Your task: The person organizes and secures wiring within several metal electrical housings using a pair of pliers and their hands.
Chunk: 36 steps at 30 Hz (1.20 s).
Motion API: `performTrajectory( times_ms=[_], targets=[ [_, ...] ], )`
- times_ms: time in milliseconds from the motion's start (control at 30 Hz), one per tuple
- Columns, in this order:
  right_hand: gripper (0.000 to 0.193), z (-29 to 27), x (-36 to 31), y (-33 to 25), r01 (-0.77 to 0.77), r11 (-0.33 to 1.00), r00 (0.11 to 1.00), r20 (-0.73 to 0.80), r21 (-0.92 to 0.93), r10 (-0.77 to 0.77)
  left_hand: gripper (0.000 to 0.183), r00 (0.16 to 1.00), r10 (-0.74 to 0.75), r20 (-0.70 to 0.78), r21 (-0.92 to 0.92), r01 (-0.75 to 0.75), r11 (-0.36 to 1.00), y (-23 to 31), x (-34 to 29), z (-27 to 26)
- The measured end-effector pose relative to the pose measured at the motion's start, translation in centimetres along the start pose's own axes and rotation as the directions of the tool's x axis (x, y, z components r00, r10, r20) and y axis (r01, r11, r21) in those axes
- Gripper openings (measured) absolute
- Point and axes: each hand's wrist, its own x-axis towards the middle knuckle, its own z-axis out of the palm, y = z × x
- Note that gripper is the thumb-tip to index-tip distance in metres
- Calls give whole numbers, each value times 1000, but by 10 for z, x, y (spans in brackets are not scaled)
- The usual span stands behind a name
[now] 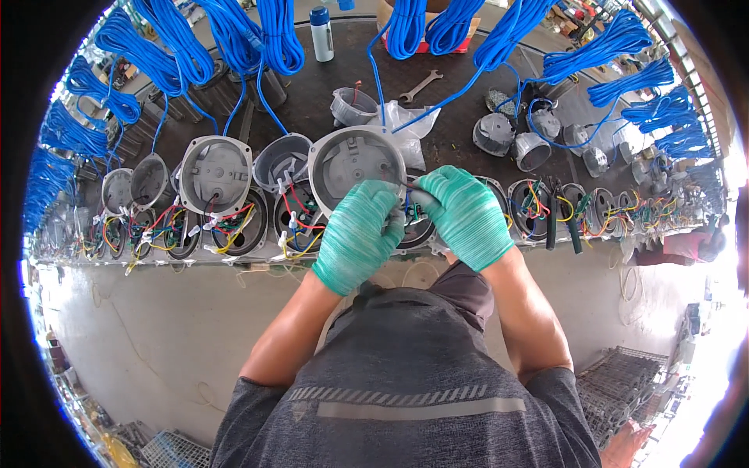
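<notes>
A round grey metal housing [355, 160] with a hollow inside stands in front of me at the bench edge. My left hand [360, 234], in a green striped glove, is closed at its lower right rim; what its fingers hold is hidden. Close by on the right, my right hand [466, 218], also gloved, pinches a thin dark piece like a wire [411, 186] between thumb and fingers. Below the hands a round dark base [415, 234] lies partly covered. A blue cable [376, 74] runs down to the housing from a coil above.
Similar housings [215, 175] and bases with coloured wires line the bench [328, 82] on both sides. Coiled blue cables [281, 39] hang along the far side. A wrench [421, 86], a plastic bag [413, 129], a bottle [321, 35] and dark-handled pliers [552, 214] lie or stand about.
</notes>
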Motion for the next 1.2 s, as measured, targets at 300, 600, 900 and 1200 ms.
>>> performTrajectory(
  times_ms=[300, 600, 900, 1200],
  targets=[
    [22, -7, 7, -9, 3, 994, 1000, 3, 112, -3, 57, 998, -17, -53, -21, 16, 1000, -5, 5, 6],
    [19, -7, -8, -20, 61, 994, 993, -93, -88, -69, 31, 1000, 23, -19, 31, -23, 999, -3, 9, 1],
    [32, 4, -55, -25, -213, 927, 976, 27, 310, 215, 19, 999, 19, 26, -62, -17, 998, -7, 13, -7],
    [19, 22, -56, -36, -203, 937, 968, -87, 284, 236, 19, 991, 47, 125, 48, -53, 997, -6, 15, -10]
  ],
)
